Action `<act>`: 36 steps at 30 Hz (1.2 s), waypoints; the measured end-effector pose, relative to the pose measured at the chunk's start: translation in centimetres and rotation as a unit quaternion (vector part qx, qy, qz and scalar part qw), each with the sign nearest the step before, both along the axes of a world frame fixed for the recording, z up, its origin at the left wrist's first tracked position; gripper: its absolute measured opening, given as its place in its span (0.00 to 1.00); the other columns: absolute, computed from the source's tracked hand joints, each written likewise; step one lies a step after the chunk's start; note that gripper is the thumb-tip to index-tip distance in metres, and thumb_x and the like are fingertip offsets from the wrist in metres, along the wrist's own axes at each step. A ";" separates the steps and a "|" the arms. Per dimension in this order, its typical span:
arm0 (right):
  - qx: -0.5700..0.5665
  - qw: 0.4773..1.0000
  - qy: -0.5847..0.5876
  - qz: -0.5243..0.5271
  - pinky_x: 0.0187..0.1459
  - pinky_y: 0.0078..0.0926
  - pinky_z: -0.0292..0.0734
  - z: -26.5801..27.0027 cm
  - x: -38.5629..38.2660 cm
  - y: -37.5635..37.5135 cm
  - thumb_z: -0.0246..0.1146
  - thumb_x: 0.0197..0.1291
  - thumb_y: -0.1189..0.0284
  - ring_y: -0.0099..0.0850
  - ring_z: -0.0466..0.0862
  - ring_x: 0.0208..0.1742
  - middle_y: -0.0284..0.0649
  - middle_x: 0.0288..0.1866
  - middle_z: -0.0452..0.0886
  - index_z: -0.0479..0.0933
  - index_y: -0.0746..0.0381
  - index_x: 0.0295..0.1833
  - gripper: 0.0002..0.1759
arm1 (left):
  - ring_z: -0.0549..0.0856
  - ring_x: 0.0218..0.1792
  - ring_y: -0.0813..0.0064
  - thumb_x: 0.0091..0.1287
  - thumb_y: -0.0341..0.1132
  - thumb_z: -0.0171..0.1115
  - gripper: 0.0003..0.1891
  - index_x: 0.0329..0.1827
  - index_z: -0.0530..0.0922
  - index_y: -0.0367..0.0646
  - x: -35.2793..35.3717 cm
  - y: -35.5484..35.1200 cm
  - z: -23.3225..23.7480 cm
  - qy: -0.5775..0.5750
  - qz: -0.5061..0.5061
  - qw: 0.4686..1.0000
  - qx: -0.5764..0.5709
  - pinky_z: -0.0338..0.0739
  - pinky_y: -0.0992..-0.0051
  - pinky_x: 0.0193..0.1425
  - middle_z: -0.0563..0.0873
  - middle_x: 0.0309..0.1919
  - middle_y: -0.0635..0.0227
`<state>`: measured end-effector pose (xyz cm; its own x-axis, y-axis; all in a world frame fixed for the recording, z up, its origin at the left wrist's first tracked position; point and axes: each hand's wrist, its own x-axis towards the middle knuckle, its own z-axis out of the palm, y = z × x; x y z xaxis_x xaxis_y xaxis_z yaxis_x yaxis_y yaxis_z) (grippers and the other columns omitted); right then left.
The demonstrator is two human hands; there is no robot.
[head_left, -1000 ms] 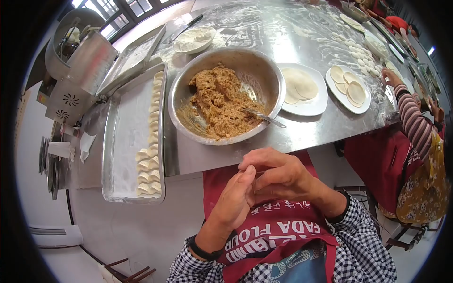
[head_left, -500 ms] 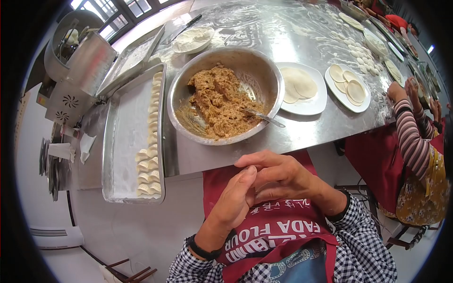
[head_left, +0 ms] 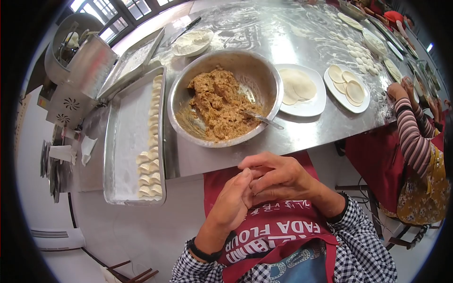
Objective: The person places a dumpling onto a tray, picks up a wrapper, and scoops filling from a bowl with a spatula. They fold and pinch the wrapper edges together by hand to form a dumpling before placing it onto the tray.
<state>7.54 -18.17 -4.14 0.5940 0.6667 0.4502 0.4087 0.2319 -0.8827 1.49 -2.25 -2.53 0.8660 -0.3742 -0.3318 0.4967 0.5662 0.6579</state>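
A flour-dusted steel table fills the upper frame. On it, at 10 o'clock from the person's hands, lies a long metal tray with a column of folded dumplings along its right side. Its near end appears to jut past the table edge, so a bump from an elbow could tip it. At 12 o'clock, and nearest the hands, a wide steel bowl of brown filling sits close to the edge. At 1 o'clock stand two white plates of round wrappers.

Below the table edge, over a red apron, the right hand is curled shut over the fingertips of the left hand. The left shows only its back, so its opening cannot be told, and whatever lies pressed between the two is hidden. With the hands clear of the table, anything that slips would likely land on the apron.

The handle of a spoon in the filling points to 4 o'clock across the rim, where a reaching sleeve could catch it. A co-worker's striped sleeve is at 3 o'clock.
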 end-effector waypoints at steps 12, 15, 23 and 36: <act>0.050 0.998 -0.021 -0.042 0.51 0.27 0.73 -0.4 0.0 0.0 0.68 0.46 0.77 0.35 0.76 0.53 0.47 0.54 0.73 0.80 0.65 0.39 0.12 | 0.75 0.55 0.64 0.72 0.46 0.34 0.25 0.59 0.64 0.31 0.4 -0.4 0.9 -0.019 0.018 1.000 -0.001 0.68 0.65 0.61 0.74 0.53 0.54; 0.055 0.996 -0.044 -0.063 0.50 0.27 0.74 -0.2 0.0 0.3 0.67 0.45 0.80 0.36 0.77 0.52 0.47 0.53 0.73 0.79 0.65 0.41 0.13 | 0.75 0.55 0.65 0.72 0.47 0.33 0.26 0.59 0.64 0.31 0.5 -0.3 0.7 -0.024 0.034 0.999 0.013 0.69 0.65 0.60 0.74 0.53 0.55; 0.092 0.988 -0.094 -0.084 0.50 0.30 0.75 -0.6 0.4 0.6 0.68 0.46 0.78 0.37 0.77 0.52 0.52 0.56 0.70 0.78 0.68 0.41 0.14 | 0.75 0.53 0.67 0.72 0.48 0.34 0.26 0.59 0.64 0.32 0.5 -0.5 1.2 -0.019 0.065 0.998 -0.018 0.70 0.66 0.58 0.74 0.53 0.58; 0.055 0.946 -0.259 -0.188 0.48 0.35 0.72 0.8 0.3 1.5 0.64 0.47 0.76 0.41 0.77 0.50 0.44 0.49 0.78 0.77 0.66 0.37 0.10 | 0.74 0.53 0.71 0.72 0.47 0.32 0.25 0.58 0.64 0.34 0.5 -0.7 1.7 -0.028 0.087 0.991 -0.095 0.72 0.70 0.56 0.73 0.53 0.60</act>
